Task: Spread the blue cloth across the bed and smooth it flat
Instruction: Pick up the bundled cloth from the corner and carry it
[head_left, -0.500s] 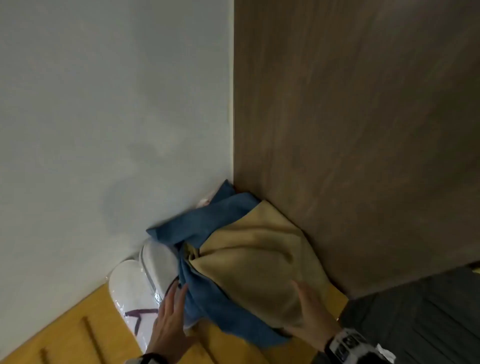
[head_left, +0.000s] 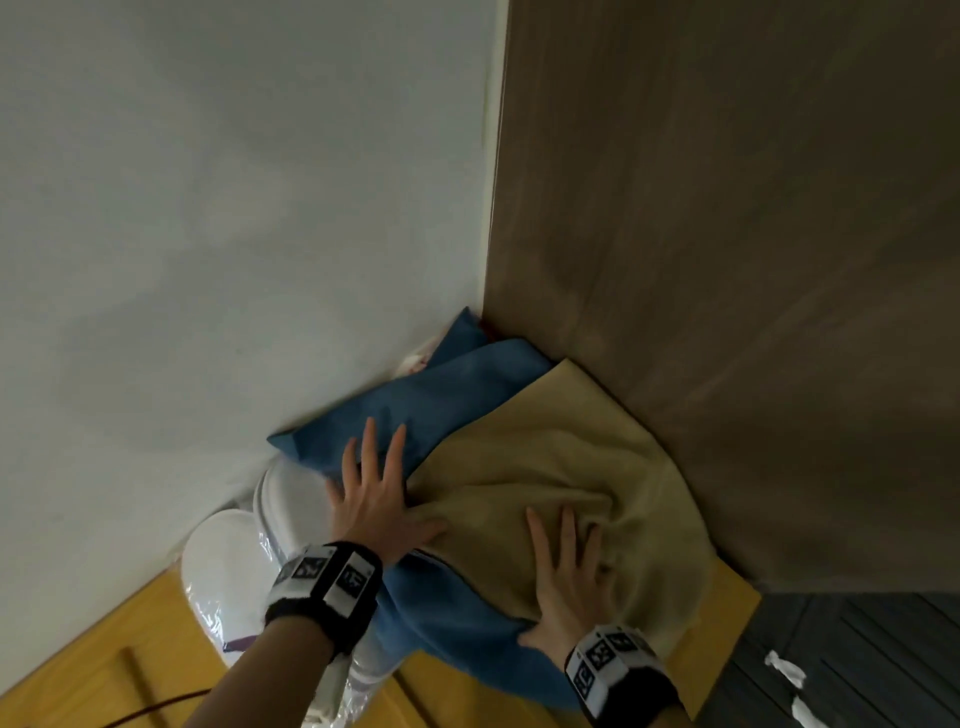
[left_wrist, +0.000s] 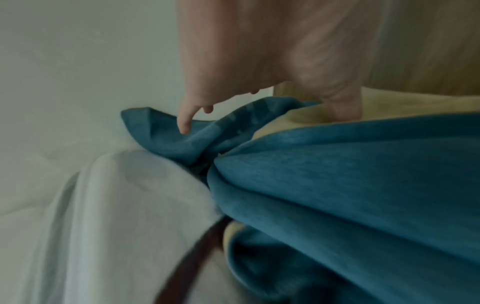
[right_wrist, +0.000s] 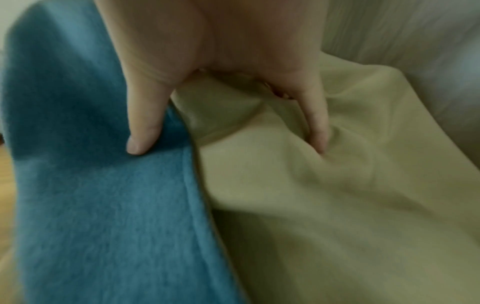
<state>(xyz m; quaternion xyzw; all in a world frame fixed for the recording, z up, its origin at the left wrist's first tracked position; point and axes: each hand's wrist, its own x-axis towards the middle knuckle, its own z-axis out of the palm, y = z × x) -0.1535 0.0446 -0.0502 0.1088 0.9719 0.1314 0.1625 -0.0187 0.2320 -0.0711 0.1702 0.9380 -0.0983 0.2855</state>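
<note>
Blue cloth (head_left: 447, 400) lies bunched in the corner, its tan underside turned up, over a white bundle (head_left: 228, 561). The left hand (head_left: 374, 499) and right hand (head_left: 566, 582) press on it with flat, spread fingers, gripping nothing. Most spreading and smoothing appears left.
</note>
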